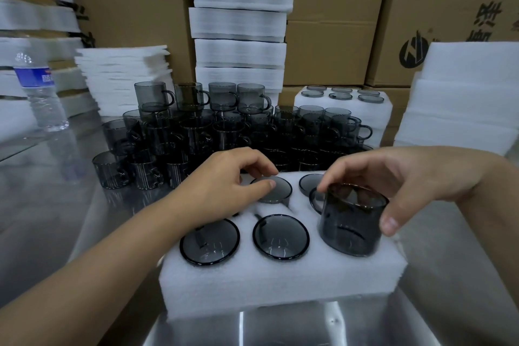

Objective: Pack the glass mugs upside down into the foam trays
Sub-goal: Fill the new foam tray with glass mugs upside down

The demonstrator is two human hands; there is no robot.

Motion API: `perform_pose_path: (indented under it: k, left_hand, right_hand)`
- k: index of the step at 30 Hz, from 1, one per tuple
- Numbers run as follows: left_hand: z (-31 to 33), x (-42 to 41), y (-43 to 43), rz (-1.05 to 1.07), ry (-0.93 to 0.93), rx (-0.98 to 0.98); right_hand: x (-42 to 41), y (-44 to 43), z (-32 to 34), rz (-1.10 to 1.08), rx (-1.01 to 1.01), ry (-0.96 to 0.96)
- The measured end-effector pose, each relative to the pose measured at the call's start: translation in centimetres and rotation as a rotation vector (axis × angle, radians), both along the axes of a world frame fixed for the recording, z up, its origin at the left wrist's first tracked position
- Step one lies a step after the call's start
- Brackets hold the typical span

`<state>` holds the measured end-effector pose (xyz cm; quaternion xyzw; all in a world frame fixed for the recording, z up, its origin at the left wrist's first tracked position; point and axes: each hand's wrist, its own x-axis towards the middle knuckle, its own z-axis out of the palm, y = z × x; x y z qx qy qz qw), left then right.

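Note:
A white foam tray (280, 284) lies in front of me with smoky grey glass mugs sunk upside down in its holes. My left hand (224, 185) curls its fingers and thumb round the raised base of the back-middle mug (276, 191). My right hand (393, 177) grips another inverted mug (351, 222) by its upturned base; it stands partly out of the front-right hole, handle pointing left. Two seated mugs (280, 236) fill the front-left and front-middle holes. A further seated mug (309, 184) shows at the back right.
A crowd of loose grey mugs (213, 126), some stacked, stands behind the tray on the metal table (56, 205). A filled foam tray (337, 104) sits at the back right. Foam stacks (241, 22), cardboard boxes and a water bottle (42, 90) ring the table.

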<state>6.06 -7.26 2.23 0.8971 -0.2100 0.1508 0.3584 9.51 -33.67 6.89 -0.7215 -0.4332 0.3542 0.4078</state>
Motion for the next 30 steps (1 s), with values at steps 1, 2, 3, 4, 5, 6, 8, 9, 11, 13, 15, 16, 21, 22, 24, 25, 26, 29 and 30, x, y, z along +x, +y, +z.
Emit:
perform_pose_path:
  k: [1, 2, 3, 4, 5, 6, 8, 9, 11, 13, 15, 16, 21, 22, 24, 25, 26, 29, 30]
  left_hand:
    - [0.0, 0.0, 0.0, 0.002, -0.002, 0.002]
    - [0.0, 0.0, 0.0, 0.003, -0.002, 0.001]
    - [0.0, 0.0, 0.0, 0.003, -0.001, -0.001]
    - [0.0, 0.0, 0.0, 0.002, 0.002, -0.003]
    - [0.0, 0.1, 0.0, 0.002, 0.007, -0.003]
    - [0.0, 0.1, 0.0, 0.003, 0.012, -0.002]
    - [0.0, 0.1, 0.0, 0.005, 0.015, 0.001]
    - [0.0, 0.1, 0.1, 0.005, 0.013, 0.003]
    - [0.0, 0.1, 0.0, 0.005, 0.01, 0.003]
    - [0.0, 0.1, 0.0, 0.004, 0.008, -0.001]
    - [0.0, 0.1, 0.0, 0.004, 0.004, 0.0]
    - [0.1, 0.1, -0.1, 0.002, 0.003, 0.0]
    - [0.3, 0.0, -0.2, -0.023, -0.026, 0.007]
    - [0.3, 0.0, -0.1, -0.032, -0.025, 0.007]
    - [0.3, 0.0, 0.0, -0.038, -0.016, 0.014]
    - [0.3, 0.0, 0.0, -0.033, -0.01, 0.015]
    - [0.3, 0.0, 0.0, -0.029, -0.004, 0.009]
    - [0.3, 0.0, -0.1, -0.016, 0.003, -0.016]
    - [0.2, 0.0, -0.1, -0.012, 0.003, -0.012]
  right_hand:
    - [0.1, 0.0, -0.1, 0.002, -0.003, 0.006]
    - [0.1, 0.0, -0.1, 0.002, -0.005, 0.009]
    - [0.2, 0.0, -0.2, -0.004, -0.007, 0.009]
    - [0.2, 0.0, -0.2, -0.017, -0.011, 0.004]
    - [0.1, 0.0, -0.1, -0.034, -0.017, -0.004]
    - [0.1, 0.0, -0.1, -0.056, -0.022, -0.017]
    - [-0.1, 0.1, 0.0, -0.118, -0.022, -0.073]
    - [-0.2, 0.3, 0.0, -0.16, -0.008, -0.119]
    - [-0.2, 0.8, -0.1, -0.251, 0.066, -0.168]
    - [-0.4, 1.8, -0.5, -0.351, 0.138, -0.214]
    - [-0.9, 3.4, -0.8, -0.433, 0.15, -0.32]
    - [-1.3, 4.2, -0.9, -0.453, 0.132, -0.38]
    - [-3.6, 6.9, -2.0, -0.386, 0.005, -0.513]
    - [-3.9, 7.1, -2.3, -0.385, -0.026, -0.522]
    - [-4.1, 7.4, -2.6, -0.4, -0.108, -0.558]
    - [-4.2, 7.6, -2.7, -0.404, -0.148, -0.574]
    - [-4.3, 7.7, -2.8, -0.4, -0.189, -0.594]
    - [-4.5, 8.0, -3.5, -0.363, -0.316, -0.692]
    - [-4.5, 8.0, -3.8, -0.351, -0.346, -0.719]
